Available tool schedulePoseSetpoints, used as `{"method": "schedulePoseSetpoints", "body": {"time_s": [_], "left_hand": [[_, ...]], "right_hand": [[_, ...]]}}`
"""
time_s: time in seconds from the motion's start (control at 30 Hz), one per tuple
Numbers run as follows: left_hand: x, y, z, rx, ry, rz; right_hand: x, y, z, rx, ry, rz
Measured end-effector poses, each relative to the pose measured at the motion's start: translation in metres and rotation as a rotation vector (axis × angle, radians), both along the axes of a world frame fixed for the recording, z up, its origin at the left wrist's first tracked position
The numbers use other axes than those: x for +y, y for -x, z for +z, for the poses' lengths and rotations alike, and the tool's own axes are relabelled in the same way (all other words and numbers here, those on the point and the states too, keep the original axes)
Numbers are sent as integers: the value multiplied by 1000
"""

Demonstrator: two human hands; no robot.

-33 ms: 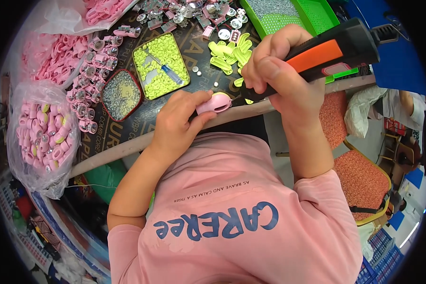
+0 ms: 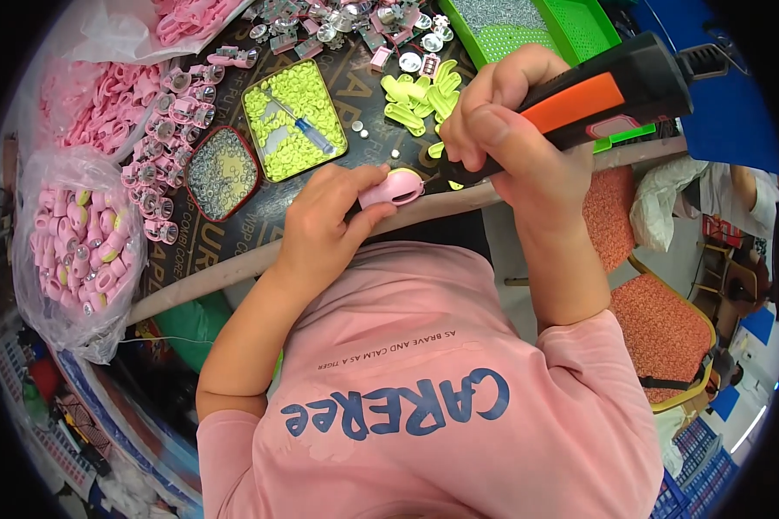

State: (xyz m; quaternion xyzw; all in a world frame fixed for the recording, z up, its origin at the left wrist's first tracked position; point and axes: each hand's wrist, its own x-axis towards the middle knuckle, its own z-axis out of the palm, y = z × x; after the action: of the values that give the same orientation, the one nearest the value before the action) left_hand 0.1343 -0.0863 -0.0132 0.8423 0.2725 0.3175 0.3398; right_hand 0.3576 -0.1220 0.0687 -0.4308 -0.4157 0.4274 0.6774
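Observation:
At the table's near edge my left hand [image 2: 325, 221] is closed on a small pink flashlight body [image 2: 401, 187], held between thumb and fingers. It has a dark slot in its side and a yellow-green strip along the top. My right hand [image 2: 528, 130] grips a black and orange electric screwdriver [image 2: 571, 104]. The tool lies aslant, its cord end up at the right and its front end low, close to the pink body. Whether its tip touches the body I cannot tell. Yellow-green clips [image 2: 420, 99] lie beyond my right hand, and small white discs [image 2: 395, 154] beyond my left.
A tray [image 2: 346, 138] holds yellow-green pieces and a blue-handled screwdriver [image 2: 312, 134]. Beside it stands a dish [image 2: 225, 173] of small metal parts. Pink lamp parts [image 2: 160, 147] and plastic bags of pink pieces [image 2: 78, 251] are at left; green bins [image 2: 580, 35] stand far right.

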Motion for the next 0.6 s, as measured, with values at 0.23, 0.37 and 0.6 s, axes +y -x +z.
{"method": "schedulePoseSetpoints", "body": {"time_s": [0.23, 0.37, 0.6], "left_hand": [[0, 1, 0, 22, 37, 11], [0, 1, 0, 20, 59, 13], [1, 1, 5, 40, 83, 14]], "right_hand": [[-3, -1, -5, -195, -39, 108], [-4, 1, -9, -167, -108, 135], [-12, 9, -19, -312, -211, 131]]}}
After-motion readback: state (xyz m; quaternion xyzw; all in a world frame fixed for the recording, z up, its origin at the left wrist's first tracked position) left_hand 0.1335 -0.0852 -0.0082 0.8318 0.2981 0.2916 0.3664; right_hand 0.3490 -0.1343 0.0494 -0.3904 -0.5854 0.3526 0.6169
